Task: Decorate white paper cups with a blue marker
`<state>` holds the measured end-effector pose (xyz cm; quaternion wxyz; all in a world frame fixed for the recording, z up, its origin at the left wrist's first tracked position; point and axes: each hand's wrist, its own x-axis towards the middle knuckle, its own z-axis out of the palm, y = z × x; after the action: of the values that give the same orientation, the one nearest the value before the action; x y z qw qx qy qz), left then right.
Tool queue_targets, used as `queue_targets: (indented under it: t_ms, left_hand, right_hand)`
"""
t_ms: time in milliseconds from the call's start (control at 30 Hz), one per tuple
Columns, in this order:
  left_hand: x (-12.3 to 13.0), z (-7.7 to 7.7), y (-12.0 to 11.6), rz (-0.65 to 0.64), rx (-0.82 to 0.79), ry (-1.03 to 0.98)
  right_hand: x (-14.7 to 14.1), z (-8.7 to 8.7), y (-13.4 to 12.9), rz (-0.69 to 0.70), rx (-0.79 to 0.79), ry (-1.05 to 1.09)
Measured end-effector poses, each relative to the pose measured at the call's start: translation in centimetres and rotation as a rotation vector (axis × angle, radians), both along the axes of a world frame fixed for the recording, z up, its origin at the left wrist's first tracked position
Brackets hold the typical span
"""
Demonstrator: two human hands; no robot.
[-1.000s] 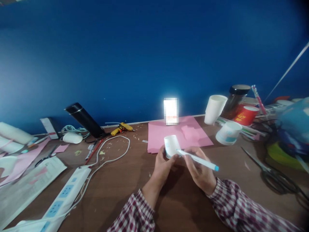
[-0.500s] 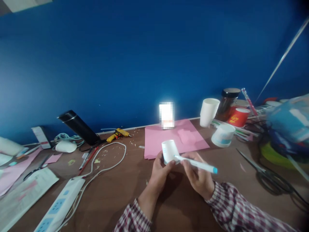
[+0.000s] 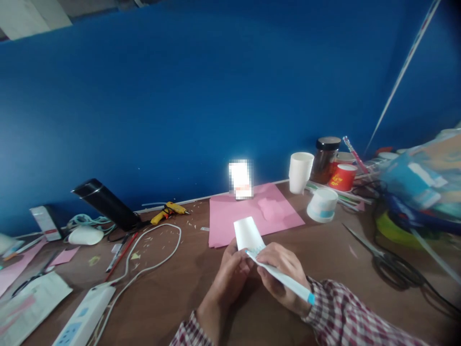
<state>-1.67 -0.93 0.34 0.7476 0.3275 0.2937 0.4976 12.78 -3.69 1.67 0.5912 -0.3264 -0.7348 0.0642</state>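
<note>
Both hands meet low over the brown wooden desk; my left hand is curled around the small white paper cup, bottom tilted up and away; my right hand pinches the white marker with the light-blue end, its long axis slanting down-right, tip touching the cup; flat pink paper sheet just beyond.

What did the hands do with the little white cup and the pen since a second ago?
The left hand and right hand dropped lower in the picture, closer to the person. The small white paper cup tipped more upright, bottom up, and the white pen with a blue end swung steeper, its tip at the cup's blue marks. Both grips stayed. The pink paper sheet and black scissors lie as before.
</note>
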Motion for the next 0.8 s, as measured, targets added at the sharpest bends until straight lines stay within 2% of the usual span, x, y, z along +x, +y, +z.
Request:
queue_targets:
  t_ms: [133,233,367,533,800]
  left_hand:
    - [0.2,-0.2,0.2,-0.038,0.057,-0.031]
    - [0.3,-0.5,0.3,-0.018,0.051,-0.037]
    - [0.4,-0.6,0.3,0.040,0.044,0.039]
    - [0.5,-0.9,0.3,0.039,0.089,0.106]
    - [0.5,-1.3,0.4,0.088,0.096,0.179]
  right_hand:
    - [0.2,-0.4,0.1,-0.072,-0.069,-0.014]
    - [0.3,-0.4,0.0,-0.084,-0.092,-0.019]
    - [0.2,0.0,-0.1,-0.137,-0.134,-0.033]
    - [0.3,0.1,0.2,-0.217,-0.206,-0.022]
    - [0.8,-0.4,0.6,-0.233,-0.240,-0.007]
